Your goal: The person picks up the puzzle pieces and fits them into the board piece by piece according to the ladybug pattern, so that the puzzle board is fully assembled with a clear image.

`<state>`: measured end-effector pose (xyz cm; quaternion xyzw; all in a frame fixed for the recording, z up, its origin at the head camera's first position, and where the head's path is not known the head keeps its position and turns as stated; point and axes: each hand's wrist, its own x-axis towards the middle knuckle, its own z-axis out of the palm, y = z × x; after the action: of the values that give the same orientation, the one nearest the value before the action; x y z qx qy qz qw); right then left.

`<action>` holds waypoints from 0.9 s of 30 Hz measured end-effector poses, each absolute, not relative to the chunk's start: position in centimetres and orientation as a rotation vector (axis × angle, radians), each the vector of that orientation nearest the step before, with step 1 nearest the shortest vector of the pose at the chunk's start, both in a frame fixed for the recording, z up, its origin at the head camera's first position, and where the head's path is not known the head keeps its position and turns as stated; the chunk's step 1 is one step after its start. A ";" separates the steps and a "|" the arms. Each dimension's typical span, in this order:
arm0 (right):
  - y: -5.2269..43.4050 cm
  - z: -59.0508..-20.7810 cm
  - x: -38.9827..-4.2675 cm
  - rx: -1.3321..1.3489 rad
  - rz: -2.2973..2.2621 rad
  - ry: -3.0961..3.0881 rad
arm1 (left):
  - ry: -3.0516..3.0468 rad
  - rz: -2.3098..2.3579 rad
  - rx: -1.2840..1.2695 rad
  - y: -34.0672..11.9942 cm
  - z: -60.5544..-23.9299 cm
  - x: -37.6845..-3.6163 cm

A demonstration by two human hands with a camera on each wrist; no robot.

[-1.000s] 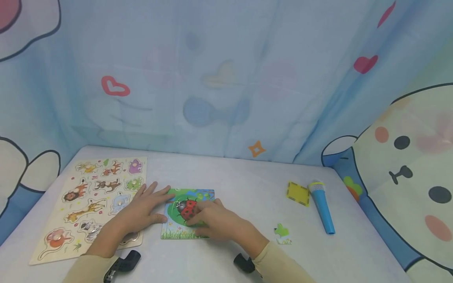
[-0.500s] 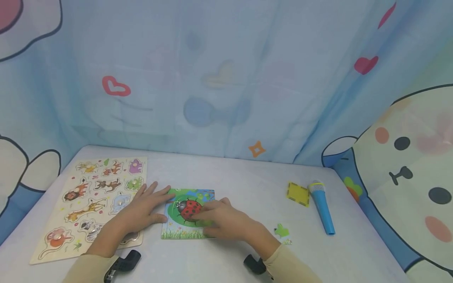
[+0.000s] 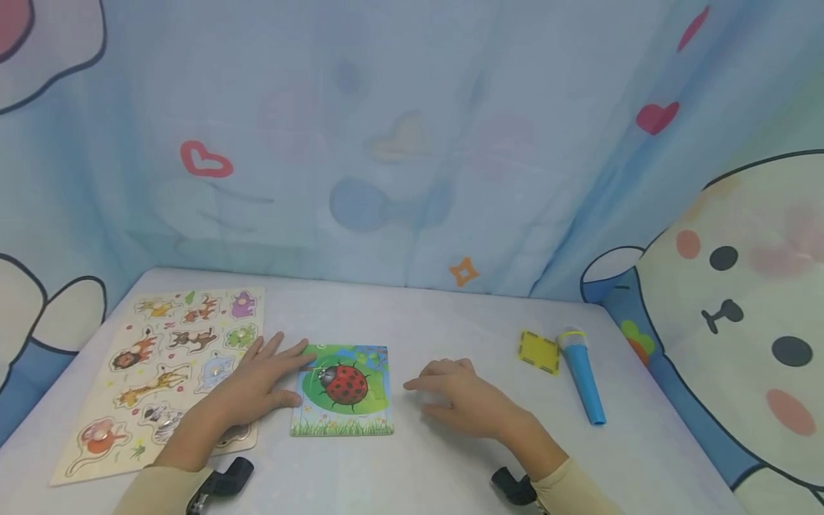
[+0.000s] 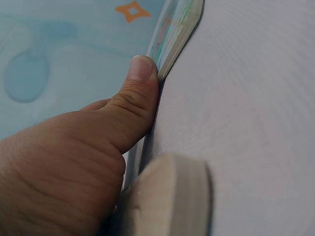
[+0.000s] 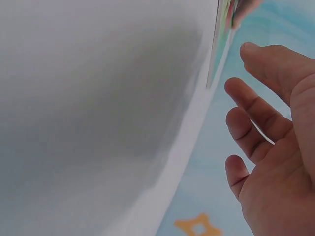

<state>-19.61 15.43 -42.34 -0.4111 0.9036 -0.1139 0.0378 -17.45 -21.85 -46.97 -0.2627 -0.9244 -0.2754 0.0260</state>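
Note:
A ladybird jigsaw board [image 3: 341, 392] lies flat on the white table [image 3: 444, 322] in the head view. My left hand [image 3: 256, 383] rests flat at its left edge with straight fingers. In the left wrist view the thumb [image 4: 140, 88] presses against the board's side [image 4: 179, 29]. My right hand [image 3: 462, 402] hovers just right of the board, fingers loosely spread and holding nothing. The right wrist view shows those spread fingers [image 5: 256, 123] a little away from the board's edge [image 5: 224, 19].
A wooden animal peg puzzle [image 3: 161, 365] lies at the left, partly under my left forearm. A yellow square piece [image 3: 539, 352] and a blue toy microphone [image 3: 582, 378] sit at the right. Printed curtains close off the back and sides.
My right hand has lifted off the ladybird picture and drawn back to the right, uncovering the whole board. It now covers the spot where a loose green piece lay. The left hand has stayed put.

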 end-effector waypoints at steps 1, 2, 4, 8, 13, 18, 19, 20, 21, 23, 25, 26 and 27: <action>16.0 -42.3 -19.7 -1.244 -0.357 2.778 | -2.857 -0.853 -0.811 -21.9 -47.0 -17.4; 16.5 -42.3 -19.7 -1.225 -0.362 2.785 | -2.857 -0.853 -0.811 -21.9 -47.1 -17.4; 17.6 -42.3 -19.7 -1.180 -0.370 2.803 | -2.856 -0.856 -0.812 -21.9 -47.1 -17.4; 19.7 -42.3 -19.6 -1.089 -0.384 2.836 | -2.851 -0.848 -0.815 -21.8 -47.1 -17.3; 22.0 -42.4 -19.2 -0.951 -0.378 2.870 | -2.869 -0.842 -0.805 -21.9 -47.0 -17.4; 24.3 -42.6 -18.7 -0.858 -0.419 2.910 | -2.859 -0.837 -0.816 -21.8 -46.9 -17.3; 24.8 -42.6 -18.5 -0.837 -0.422 2.916 | -2.856 -0.841 -0.817 -21.8 -46.9 -17.3; 25.1 -42.6 -18.4 -0.807 -0.427 2.922 | -2.852 -0.845 -0.819 -21.8 -46.8 -17.2; 25.5 -42.7 -18.3 -0.776 -0.421 2.925 | -2.848 -0.846 -0.822 -21.8 -46.8 -17.2; 26.1 -42.7 -18.1 -0.699 -0.410 2.921 | -2.845 -0.851 -0.825 -21.8 -46.8 -17.2; 26.6 -42.7 -17.8 -0.638 -0.401 2.902 | -2.849 -0.854 -0.821 -21.8 -46.8 -17.2; 26.8 -42.6 -17.7 -0.601 -0.399 2.883 | -2.853 -0.854 -0.818 -21.8 -46.8 -17.2; 27.0 -42.6 -17.6 -0.576 -0.390 2.866 | -2.856 -0.851 -0.817 -21.8 -46.8 -17.3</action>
<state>-17.57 27.00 -42.60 -0.1946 0.9673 -0.1315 0.0959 -17.29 -21.79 -46.83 -0.2642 -0.9240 -0.2754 0.0257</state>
